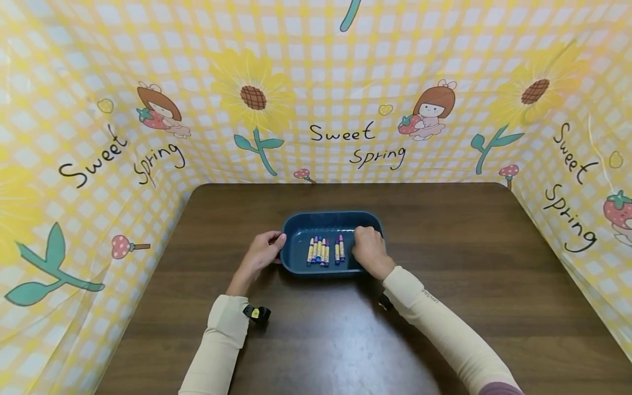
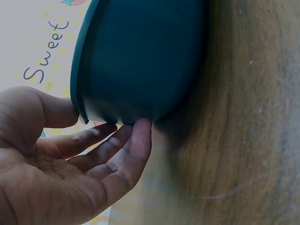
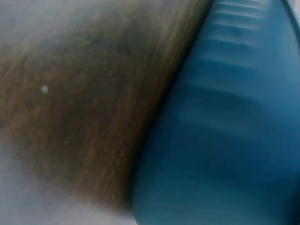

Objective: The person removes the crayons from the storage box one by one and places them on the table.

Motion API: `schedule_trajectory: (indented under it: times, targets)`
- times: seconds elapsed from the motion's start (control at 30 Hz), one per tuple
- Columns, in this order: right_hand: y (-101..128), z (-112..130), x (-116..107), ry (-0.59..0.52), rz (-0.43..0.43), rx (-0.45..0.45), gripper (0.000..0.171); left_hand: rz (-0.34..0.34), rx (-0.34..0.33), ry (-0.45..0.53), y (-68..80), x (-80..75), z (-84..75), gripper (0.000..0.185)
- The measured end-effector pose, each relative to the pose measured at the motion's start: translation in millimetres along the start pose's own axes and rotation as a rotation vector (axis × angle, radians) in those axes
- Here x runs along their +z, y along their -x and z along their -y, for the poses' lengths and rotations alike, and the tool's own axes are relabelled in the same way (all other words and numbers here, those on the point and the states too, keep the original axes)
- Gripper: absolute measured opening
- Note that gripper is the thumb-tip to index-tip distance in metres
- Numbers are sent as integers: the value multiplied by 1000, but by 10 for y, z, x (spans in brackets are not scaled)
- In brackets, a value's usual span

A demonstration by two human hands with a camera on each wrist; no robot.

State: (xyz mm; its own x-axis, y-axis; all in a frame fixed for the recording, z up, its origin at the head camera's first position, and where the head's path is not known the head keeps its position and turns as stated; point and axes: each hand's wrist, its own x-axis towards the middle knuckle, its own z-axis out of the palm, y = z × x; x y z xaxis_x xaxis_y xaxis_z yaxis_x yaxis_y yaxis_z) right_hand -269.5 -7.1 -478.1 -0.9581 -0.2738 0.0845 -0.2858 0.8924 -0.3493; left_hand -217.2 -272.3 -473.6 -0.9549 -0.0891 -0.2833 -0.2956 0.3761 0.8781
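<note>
A dark blue oval-cornered basin (image 1: 326, 216) stands on the table. Inside it lies a row of several crayons (image 1: 317, 251) with yellow wrappers and purple or blue ends. Two more crayons (image 1: 339, 248) lie a little to their right. My left hand (image 1: 257, 253) grips the basin's left end; in the left wrist view its thumb is at the rim and the fingertips (image 2: 141, 136) touch the outer wall. My right hand (image 1: 372, 251) is over the basin's right part with curled fingers. Its fingertips, and anything between them, are hidden. The right wrist view shows only the basin's outer wall (image 3: 225, 140), blurred.
The brown wooden table (image 1: 306, 329) extends around the basin. A yellow checked cloth (image 1: 336, 88) with printed flowers hangs behind the table and at both sides. A black camera (image 1: 258, 314) is strapped to my left wrist.
</note>
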Motion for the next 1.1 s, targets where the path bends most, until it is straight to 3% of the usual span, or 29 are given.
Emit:
schedule_trajectory:
  times: [0.23,0.33,0.5,0.6,0.8,1.1]
  targets:
    - [-25,-12,-90,-195,50,34,44,-6,8,14,2,2,-28,47]
    - [-29,-7,-138,-266,58,28,36,-7,9,18,0,0,-31,46]
    - [-31,0,-224,-314,59,39,6,-6,5,10,9,-2,-28,47]
    - [-25,-4,-300,-386,97,78,8,-14,-4,13,19,-3,-23,47]
    - [19,-114,-517,-720,202,251,18,-47,0,14,2,13,-30,46]
    - [141,-478,-772,-1025,158,310,31,-26,-9,20,-9,8,-48,47]
